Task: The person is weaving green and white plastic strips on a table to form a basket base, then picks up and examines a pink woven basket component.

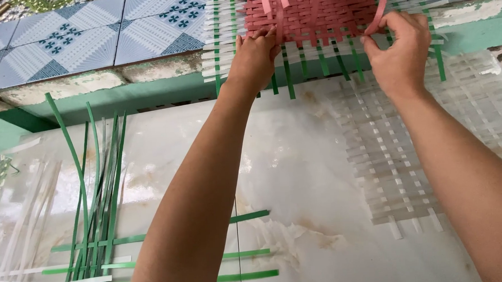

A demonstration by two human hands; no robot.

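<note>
Both hands' grip [396,41] (pinching) pink weave [307,14], green strips [96,221] aside.

Two bare forearms, no sleeves, no jewellery.

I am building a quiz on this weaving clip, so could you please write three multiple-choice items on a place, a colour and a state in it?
1. Where does the loose bundle of green strips lie?
A. lower left of the white slab
B. on the tiled ledge
C. under the white mat

2. What colour is the woven piece that both hands touch?
A. blue
B. pink
C. yellow

3. What is the right hand doing?
A. lying flat on the slab
B. holding scissors
C. pinching a pink strip

Answers:
1. A: the green strips fan out at lower left, on the slab.
2. B: its crossing strips are pink, with green and white ones at its edges; the left hand presses on its lower edge.
3. C: thumb and fingers close on a strip curving off the weave.
</note>
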